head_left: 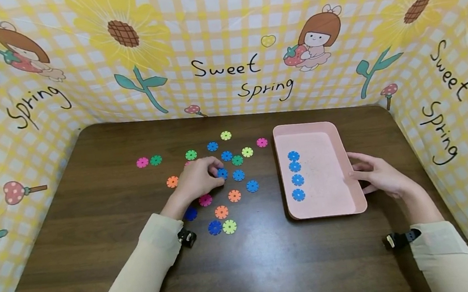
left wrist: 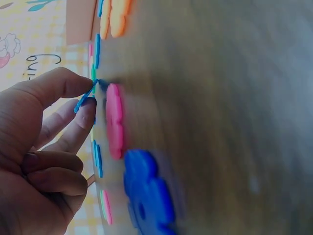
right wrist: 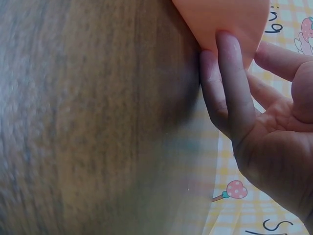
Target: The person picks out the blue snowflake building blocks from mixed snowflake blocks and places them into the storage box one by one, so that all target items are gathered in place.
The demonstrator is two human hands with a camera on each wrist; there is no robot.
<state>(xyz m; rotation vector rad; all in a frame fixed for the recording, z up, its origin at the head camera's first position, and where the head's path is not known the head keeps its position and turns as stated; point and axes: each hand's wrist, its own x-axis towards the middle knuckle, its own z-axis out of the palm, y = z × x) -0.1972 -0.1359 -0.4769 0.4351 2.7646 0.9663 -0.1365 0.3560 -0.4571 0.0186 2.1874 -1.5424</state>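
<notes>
Small flower-shaped plastic discs (head_left: 234, 195) in blue, pink, green, orange and yellow lie scattered on the dark wooden table (head_left: 92, 202). My left hand (head_left: 202, 174) pinches a blue disc (head_left: 221, 173) between thumb and forefinger, tilting it up off the table; in the left wrist view that blue disc (left wrist: 85, 96) stands on edge beside a pink disc (left wrist: 114, 120). A pink tray (head_left: 351, 170) to the right holds several blue discs (head_left: 296, 175) in a column. My right hand (head_left: 373, 175) rests with straight fingers (right wrist: 230, 73) against the tray's right rim (right wrist: 220, 17).
A yellow checked "Sweet Spring" cloth wall (head_left: 221, 45) encloses the table at the back and both sides. A dark blue disc (left wrist: 146, 191) lies close to my left wrist. Bare table stretches along the front edge.
</notes>
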